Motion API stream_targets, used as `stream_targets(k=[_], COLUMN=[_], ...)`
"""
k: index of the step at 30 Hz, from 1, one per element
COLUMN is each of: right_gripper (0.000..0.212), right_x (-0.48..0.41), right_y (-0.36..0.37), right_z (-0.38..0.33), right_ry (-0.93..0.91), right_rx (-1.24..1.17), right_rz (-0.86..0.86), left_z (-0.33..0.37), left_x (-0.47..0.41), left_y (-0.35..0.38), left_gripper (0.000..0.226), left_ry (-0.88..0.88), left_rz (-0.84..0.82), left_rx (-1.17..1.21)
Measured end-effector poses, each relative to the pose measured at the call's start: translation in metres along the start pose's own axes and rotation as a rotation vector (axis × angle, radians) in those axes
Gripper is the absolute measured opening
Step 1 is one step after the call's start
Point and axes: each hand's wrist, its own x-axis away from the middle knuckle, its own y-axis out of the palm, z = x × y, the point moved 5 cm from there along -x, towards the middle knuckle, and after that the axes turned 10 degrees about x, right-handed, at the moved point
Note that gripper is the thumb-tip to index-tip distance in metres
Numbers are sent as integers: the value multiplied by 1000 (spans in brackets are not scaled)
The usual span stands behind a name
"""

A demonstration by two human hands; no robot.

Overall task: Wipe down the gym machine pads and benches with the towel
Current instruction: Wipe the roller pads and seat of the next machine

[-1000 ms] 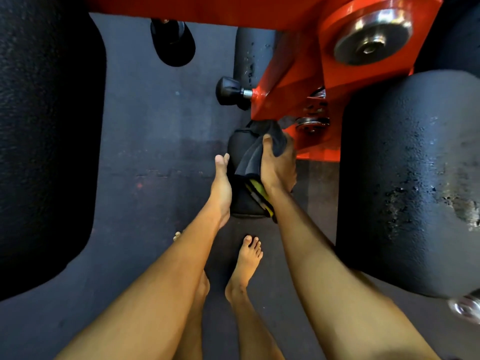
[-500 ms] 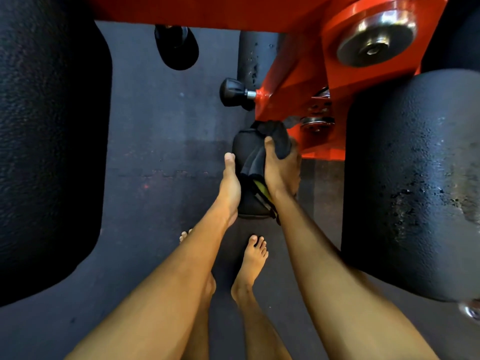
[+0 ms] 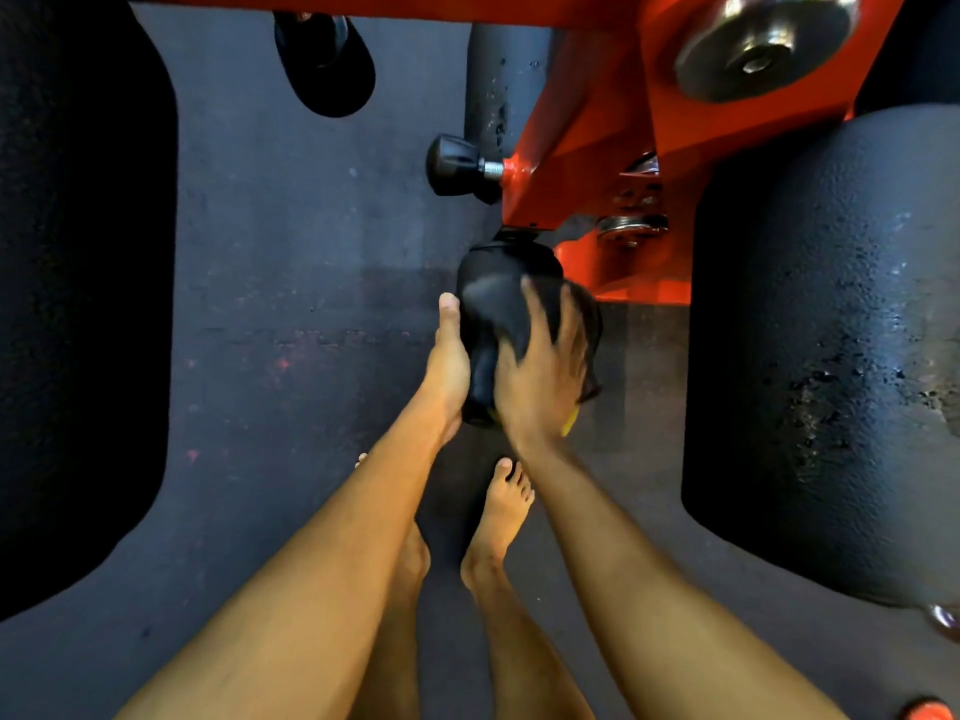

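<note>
Both arms reach down and forward from the bottom of the view, nearly straight, and the 2 hands meet on a small black roller pad [image 3: 491,285] that hangs under the orange frame [image 3: 587,127].

The left hand [image 3: 448,363] lies flat against the pad's left side with its thumb straight and pointing away from the person. Its fingers are hidden behind the pad, so whether they curl round it cannot be told.

The right hand [image 3: 537,379] lies over the pad's near and right side. Its fingers [image 3: 530,304] are spread and curved over the rounded surface, grasping the dark towel [image 3: 589,330] against the pad. The hand and cloth are blurred. The towel shows past the fingertips to the right, and a yellow edge of it sticks out beside the right wrist.

Just beyond the left thumb, a black knob [image 3: 453,167] sticks out sideways from the frame. Well to the right of the right hand stands a large black roller pad [image 3: 831,366] with a scuffed, speckled skin. A 2nd large black pad [image 3: 78,304] stands far left of the left hand. Below the hands, between the forearms, 2 bare feet [image 3: 501,511] stand on the dark floor [image 3: 291,283].
</note>
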Motion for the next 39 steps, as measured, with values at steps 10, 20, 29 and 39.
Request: stream_targets(k=[10, 20, 29, 39], right_gripper=[78, 67, 68, 65], right_x=[50, 5, 10, 9], right_y=[0, -1, -7, -7], right_z=[14, -9, 9, 0], right_ry=[-162, -23, -74, -30], right_rx=[79, 105, -44, 31], right_rz=[-72, -133, -58, -117], left_z=[12, 0, 2, 4], left_x=[-2, 4, 12, 13], left_y=[-11, 6, 8, 12], left_gripper=[68, 73, 75, 80], left_ry=[-4, -134, -102, -156], left_rz=[28, 56, 45, 60], left_rx=[-44, 113, 82, 105])
